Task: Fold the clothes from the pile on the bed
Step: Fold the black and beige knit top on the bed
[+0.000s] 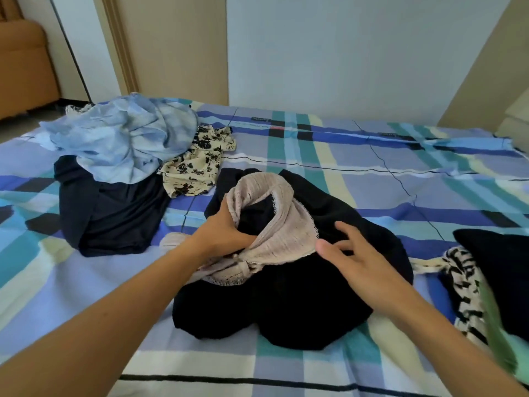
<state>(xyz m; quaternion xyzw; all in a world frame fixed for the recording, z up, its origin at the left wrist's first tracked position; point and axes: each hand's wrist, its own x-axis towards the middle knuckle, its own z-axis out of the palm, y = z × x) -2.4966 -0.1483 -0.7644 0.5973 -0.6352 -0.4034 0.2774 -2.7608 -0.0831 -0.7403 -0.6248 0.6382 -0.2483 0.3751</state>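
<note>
Gripping the pale knit top (286, 233), left hand (226, 230) fingers curl; right hand (353, 253) fingers spread.

Checked blue bed (343, 156), clothes pile (120, 144) far left, dark garment (286, 296) centre, striped piece (463, 282) right

An orange-brown armchair (21, 67) fills the corner at ten o'clock, standing on a pale floor (11, 133). Just to its three o'clock side rises a white panel (86, 38) crossed by a thin dark slanting line, then a beige ribbed door frame (118, 44). A beige wall (177, 47) follows, and at twelve o'clock comes a broad, pale grey-blue wall panel (343, 53). At two o'clock another beige wall (492, 75) slants away. A cream cushion (516, 121), blurred, sits at three o'clock by the picture's edge.
</note>
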